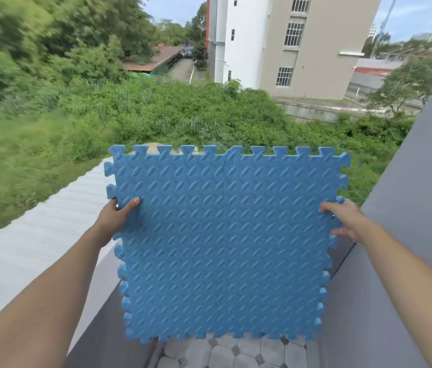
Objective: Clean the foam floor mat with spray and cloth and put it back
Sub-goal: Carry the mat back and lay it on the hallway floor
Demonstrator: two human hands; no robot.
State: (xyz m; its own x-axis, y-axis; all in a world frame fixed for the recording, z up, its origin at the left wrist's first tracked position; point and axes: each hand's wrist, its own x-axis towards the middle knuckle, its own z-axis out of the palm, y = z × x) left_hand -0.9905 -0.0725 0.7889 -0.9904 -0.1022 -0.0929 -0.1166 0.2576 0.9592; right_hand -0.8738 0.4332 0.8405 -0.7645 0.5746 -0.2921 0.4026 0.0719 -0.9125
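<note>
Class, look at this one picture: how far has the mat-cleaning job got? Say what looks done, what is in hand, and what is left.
Done: the blue foam mat is off the floor. Whether it has been sprayed or wiped cannot be told; no spray or cloth is in view. In hand: the left hand and right hand grip its side edges, holding it upright over the balcony wall. Left: laying it back down.

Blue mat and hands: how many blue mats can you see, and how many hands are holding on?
Blue foam mats: 1, the blue mat, held up in the air
Hands holding it: 2, the left hand on its left edge and the right hand on its right edge
Total: 3
</note>
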